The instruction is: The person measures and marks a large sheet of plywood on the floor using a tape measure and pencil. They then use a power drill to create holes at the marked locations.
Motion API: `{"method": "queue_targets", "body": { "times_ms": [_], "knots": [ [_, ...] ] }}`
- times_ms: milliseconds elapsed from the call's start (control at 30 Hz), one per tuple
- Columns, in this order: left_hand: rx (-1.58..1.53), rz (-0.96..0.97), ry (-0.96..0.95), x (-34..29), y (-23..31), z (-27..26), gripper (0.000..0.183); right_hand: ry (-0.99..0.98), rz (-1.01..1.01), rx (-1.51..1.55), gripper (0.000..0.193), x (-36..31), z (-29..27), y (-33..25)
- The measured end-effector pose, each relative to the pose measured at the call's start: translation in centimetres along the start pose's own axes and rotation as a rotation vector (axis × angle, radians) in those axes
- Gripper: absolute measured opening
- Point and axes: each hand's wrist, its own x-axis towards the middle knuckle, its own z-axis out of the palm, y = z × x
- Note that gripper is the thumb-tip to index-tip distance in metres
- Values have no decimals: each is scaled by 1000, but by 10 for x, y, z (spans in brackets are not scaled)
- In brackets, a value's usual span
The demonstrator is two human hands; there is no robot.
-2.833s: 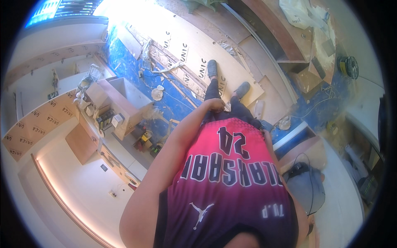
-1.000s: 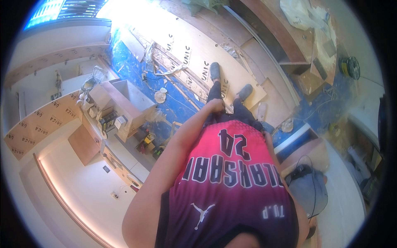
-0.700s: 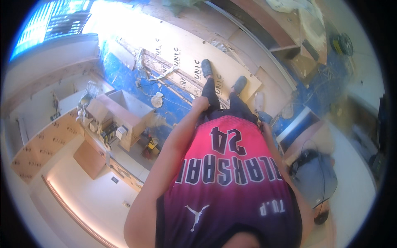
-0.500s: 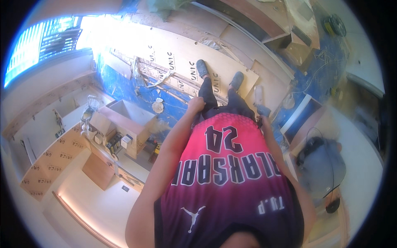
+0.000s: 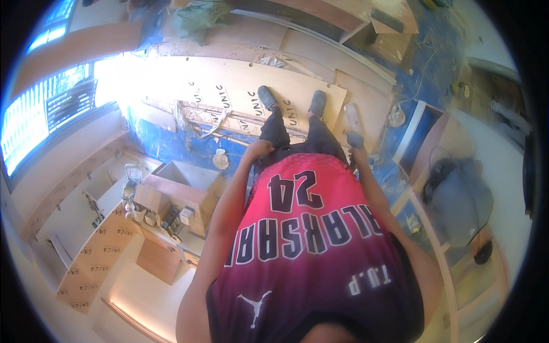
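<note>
My left hand (image 5: 260, 150) is at my left hip, against the dark trousers (image 5: 275, 130). Its fingers are curled in, and whether they grip the cloth or something small is hidden. By my right hip, my right hand (image 5: 358, 156) is closed round a tool with a dark grip end (image 5: 354, 139) and a long pale body (image 5: 351, 117). That tool points away from me, toward the floor; its exact kind is too blurred to tell. Under my shoes (image 5: 266, 98) lies a large printed plywood sheet (image 5: 229, 91).
A person in a grey top (image 5: 462, 197) is bent down at the right, beside a timber frame (image 5: 437, 243). Open cabinet boxes (image 5: 183, 178) stand at the left. Blue floor covering (image 5: 171, 143) carries scraps and cables. A green sack (image 5: 197, 20) lies at the far side.
The view has shifted, and both hands stay by my hips. The tool remains in my right hand, stretched slightly farther from me. More of the timber frame shows at the right.
</note>
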Motion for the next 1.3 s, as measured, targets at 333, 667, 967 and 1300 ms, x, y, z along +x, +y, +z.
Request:
{"method": "queue_targets", "body": {
  "times_ms": [333, 667, 967, 1300],
  "knots": [
    [-66, 73, -19, -18, -10, -88, 31, 241, -188, 33, 41, 2, 41, -9],
    [-379, 53, -478, 130, -56, -175, 27, 304, -455, -139, 56, 61, 106, -62],
    [399, 492, -9, 527, -104, -83, 50, 196, -446, -123, 66, 228, 185, -38],
    [321, 983, 179, 737, -55, 64, 88, 251, -367, -504, 72, 321, 209, -19]
  ]
}}
